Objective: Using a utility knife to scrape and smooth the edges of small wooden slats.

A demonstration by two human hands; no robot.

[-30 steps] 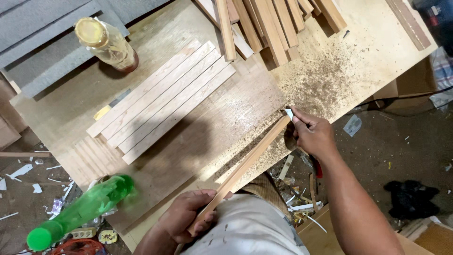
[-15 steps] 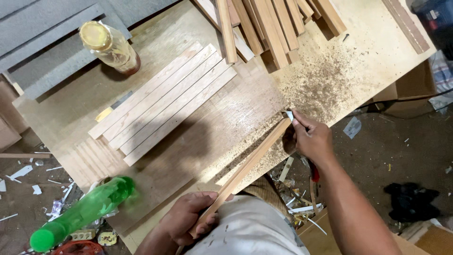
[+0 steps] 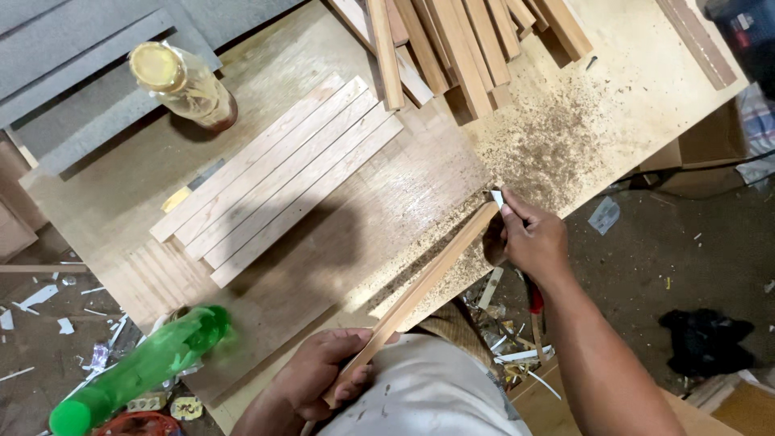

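A long thin wooden strip (image 3: 428, 278) runs diagonally over the near edge of the plywood workbench (image 3: 323, 266). My left hand (image 3: 319, 373) grips its near end beside my white shirt. My right hand (image 3: 529, 238) is at the strip's far end and pinches a small white blade-like piece (image 3: 497, 197) against the wood. Sawdust and shavings (image 3: 557, 145) lie around that end.
Several flat wooden slats (image 3: 278, 178) lie side by side mid-bench. A heap of longer sticks (image 3: 460, 40) sits at the far edge. An amber bottle with a yellow cap (image 3: 186, 85) stands far left. A green plastic bottle (image 3: 137, 371) lies near left. Scraps litter the floor.
My right hand with the white piece has stayed at the strip's far end, shifting only slightly. My left hand keeps its hold on the near end.
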